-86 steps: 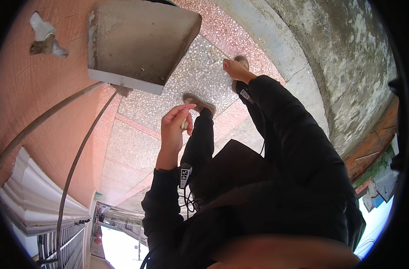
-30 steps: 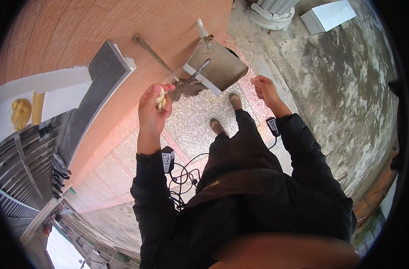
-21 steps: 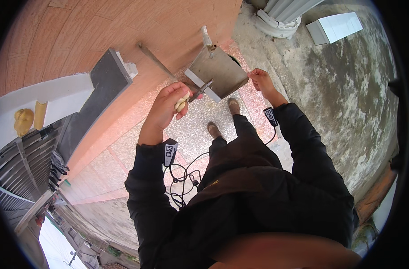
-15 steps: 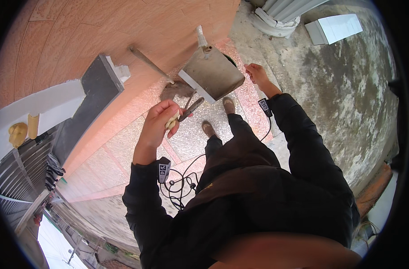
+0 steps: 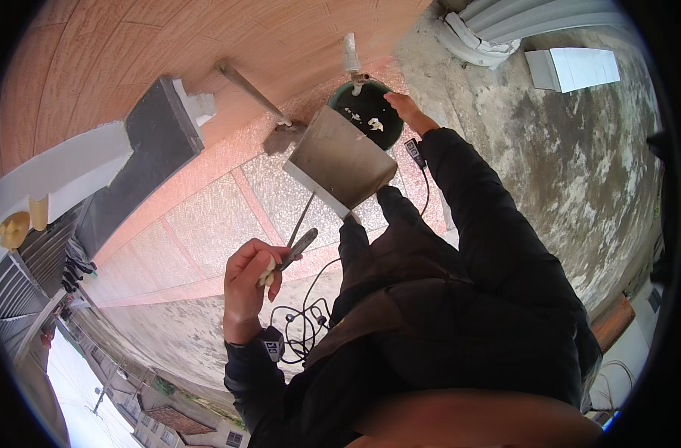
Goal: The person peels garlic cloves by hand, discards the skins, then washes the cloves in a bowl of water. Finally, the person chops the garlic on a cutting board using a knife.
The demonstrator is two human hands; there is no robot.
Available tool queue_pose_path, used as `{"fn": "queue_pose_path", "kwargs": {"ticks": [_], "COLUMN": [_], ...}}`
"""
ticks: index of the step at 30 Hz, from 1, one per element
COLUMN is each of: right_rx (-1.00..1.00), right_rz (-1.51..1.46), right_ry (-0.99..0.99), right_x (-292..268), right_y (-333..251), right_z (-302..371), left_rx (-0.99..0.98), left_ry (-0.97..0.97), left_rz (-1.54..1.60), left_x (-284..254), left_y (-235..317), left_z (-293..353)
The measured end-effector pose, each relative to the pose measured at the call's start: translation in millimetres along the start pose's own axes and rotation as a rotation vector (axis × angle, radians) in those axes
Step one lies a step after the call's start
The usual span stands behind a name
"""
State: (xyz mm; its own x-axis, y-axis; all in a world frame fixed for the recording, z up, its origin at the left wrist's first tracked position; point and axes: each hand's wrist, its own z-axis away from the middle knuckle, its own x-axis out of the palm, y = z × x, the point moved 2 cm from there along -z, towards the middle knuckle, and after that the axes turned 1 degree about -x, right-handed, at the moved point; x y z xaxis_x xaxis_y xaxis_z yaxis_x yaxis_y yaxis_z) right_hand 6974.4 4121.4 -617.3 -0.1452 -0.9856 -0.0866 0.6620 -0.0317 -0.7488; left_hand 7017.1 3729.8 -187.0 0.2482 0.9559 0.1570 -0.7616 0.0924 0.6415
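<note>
My left hand (image 5: 249, 287) is closed around several small pale pieces (image 5: 266, 272) and a dark V-shaped tool (image 5: 301, 247). The tool has a thick handle and a long thin part, rather like a half-folded knife; its exact kind is unclear. Farther out, my right hand (image 5: 409, 112) stretches its fingers over the right rim of a dark green bucket (image 5: 333, 95). Nothing shows in those fingers. White scraps (image 5: 375, 124) lie inside the bucket. Between my hands stands a grey-brown box-like stool (image 5: 342, 158) with a pale edge, hiding most of my feet.
A tap on a white pipe (image 5: 351, 56) rises behind the bucket. A slanting grey pipe (image 5: 254, 93) runs from the orange tiled wall (image 5: 168, 45) to the floor. Looped black cable (image 5: 304, 328) hangs by my left wrist. A white box (image 5: 585, 69) lies far right, near a fluted column base (image 5: 475, 41).
My right hand has moved left to the bucket rim, and its fingers have straightened. My left hand has dropped nearer, keeping its hold. The view has shifted, showing the bucket and hiding my shoes.
</note>
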Motion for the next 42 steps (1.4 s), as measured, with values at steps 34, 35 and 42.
{"fn": "queue_pose_path", "kwargs": {"ticks": [34,35,42], "right_rx": [-0.359,-0.426,-0.343], "right_rz": [0.361,0.282,-0.090], "right_ry": [0.233,0.175,-0.204], "right_x": [-7.4,-8.9,-34.4], "right_y": [-29.8,-29.8,-35.1], "right_z": [42.7,47.2,79.0], "left_rx": [0.037,0.035,0.096], "left_ry": [-0.162,-0.158,0.011], "left_rz": [0.058,0.089,0.288], "left_x": [51.7,50.4,14.6], "left_y": [-9.9,-11.8,-34.3], "left_z": [-78.2,-78.8,-59.3]}}
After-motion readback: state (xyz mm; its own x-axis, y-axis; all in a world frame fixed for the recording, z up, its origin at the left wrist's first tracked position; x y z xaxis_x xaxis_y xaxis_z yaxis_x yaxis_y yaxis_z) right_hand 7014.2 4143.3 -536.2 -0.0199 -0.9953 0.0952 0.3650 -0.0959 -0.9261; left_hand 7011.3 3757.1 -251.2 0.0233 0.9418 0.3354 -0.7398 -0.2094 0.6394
